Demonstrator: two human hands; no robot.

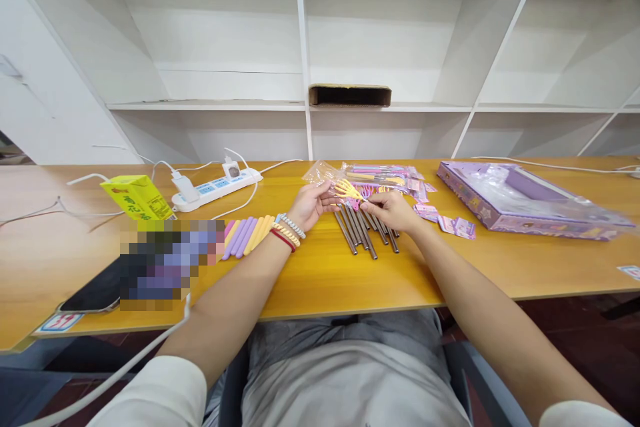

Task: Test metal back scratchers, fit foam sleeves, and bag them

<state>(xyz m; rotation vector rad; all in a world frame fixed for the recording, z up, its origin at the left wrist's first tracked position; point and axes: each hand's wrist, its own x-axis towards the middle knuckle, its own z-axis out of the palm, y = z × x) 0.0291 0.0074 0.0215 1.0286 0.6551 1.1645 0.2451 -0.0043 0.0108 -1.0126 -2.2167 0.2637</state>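
Note:
My right hand [393,210] pinches the neck of a yellow claw-shaped back scratcher head [349,191]. Beside its prongs is my left hand [315,203], palm turned up, fingers loosely curled and apart; whether they touch the prongs I cannot tell. Under both hands lie several metal rods [371,240], some with purple or pink claw heads partly covered by my fingers. A clear plastic bag [321,172] sits just beyond my left hand. Left of my wrist, purple, yellow and orange handles [243,238] are lined up in a row.
Bagged back scratchers [383,173] lie behind the rods, with purple cards [457,227] to their right. A purple box [500,213] holding clear plastic stands farther right. At left are a power strip [220,189], a yellow-green carton [137,200], a phone [93,287] and loose cables.

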